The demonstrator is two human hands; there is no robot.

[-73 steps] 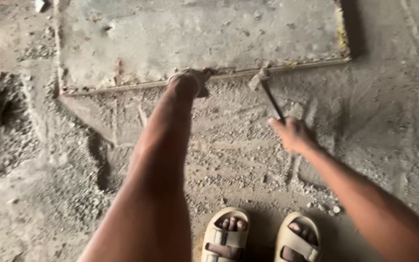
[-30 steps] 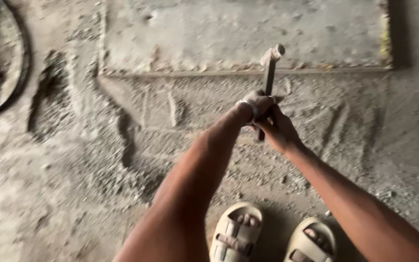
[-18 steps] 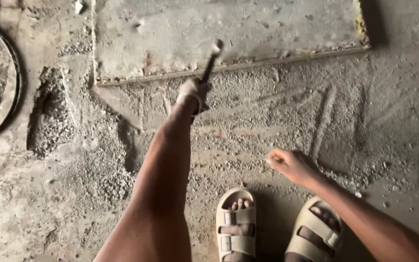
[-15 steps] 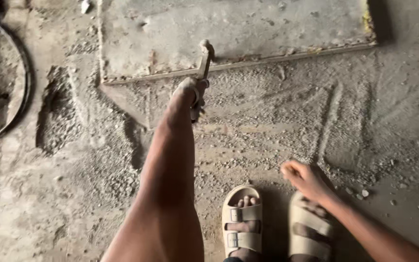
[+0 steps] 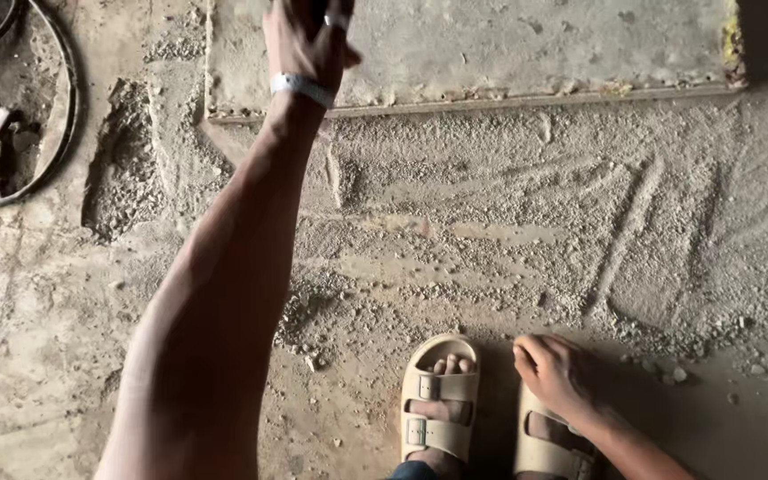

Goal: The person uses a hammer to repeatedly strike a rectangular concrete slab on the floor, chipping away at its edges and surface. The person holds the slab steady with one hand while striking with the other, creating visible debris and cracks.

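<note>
My left hand [image 5: 306, 40] reaches far forward over the near edge of a flat grey concrete slab [image 5: 508, 44]. Its fingers are curled around a dark handle [image 5: 317, 9]; the frame's top edge cuts off the rest of the tool. A pale band [image 5: 302, 86] circles that wrist. My right hand [image 5: 551, 372] rests low on my right foot, above its beige sandal [image 5: 544, 449]. It holds nothing and its fingers are loosely apart. Gritty sand with scrape marks [image 5: 526, 231] covers the ground between the slab and my feet.
A dark metal ring [image 5: 62, 116] lies at the upper left with rubble inside it. A heap of sand and gravel [image 5: 122, 164] sits beside the slab's left corner. My left beige sandal [image 5: 439, 409] stands on dusty ground. Small stones [image 5: 677, 373] lie to the right.
My left hand has lifted the hammer up and forward, so its head has left the frame. My right hand let go of the handle, dropped back and now rests on my right foot.
</note>
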